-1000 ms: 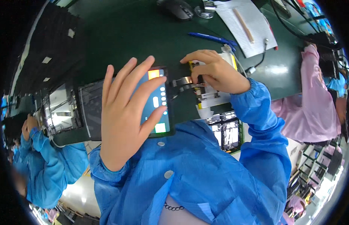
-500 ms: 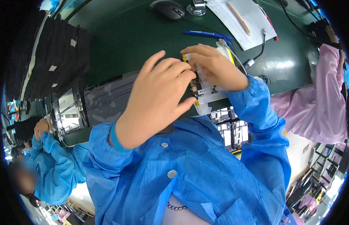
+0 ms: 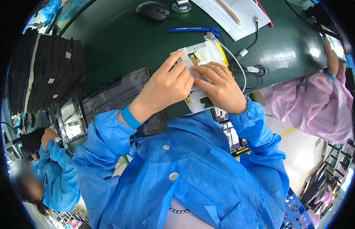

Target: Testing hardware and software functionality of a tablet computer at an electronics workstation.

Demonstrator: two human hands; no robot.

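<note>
A flat white board with yellow edges (image 3: 216,49) lies on the dark green table in front of me, a cable joined at its far right corner. Over its near left part, my left hand (image 3: 166,87) is bent as in a pinch, little finger stretched out; its thumb tip is hidden. My right hand (image 3: 222,84) lies over the board's near right part, thumb and index finger drawn together. The fingertips of both hands almost meet above the board. Something pale shows between them, too small and covered to name.
Beyond the board lie a blue pen (image 3: 194,29), a black mouse (image 3: 152,10) and paper sheets (image 3: 233,23). A cable connector (image 3: 242,52) rests to the right. Dark panels (image 3: 120,89) and stacked black foam (image 3: 51,72) stand left. Co-workers in blue (image 3: 61,183) and pink (image 3: 307,103) sit on both sides.
My left thumb, spread out before, has gone out of sight as the fingers closed. My right hand has moved nearer over the board, baring its far part. The view has shifted slightly.
</note>
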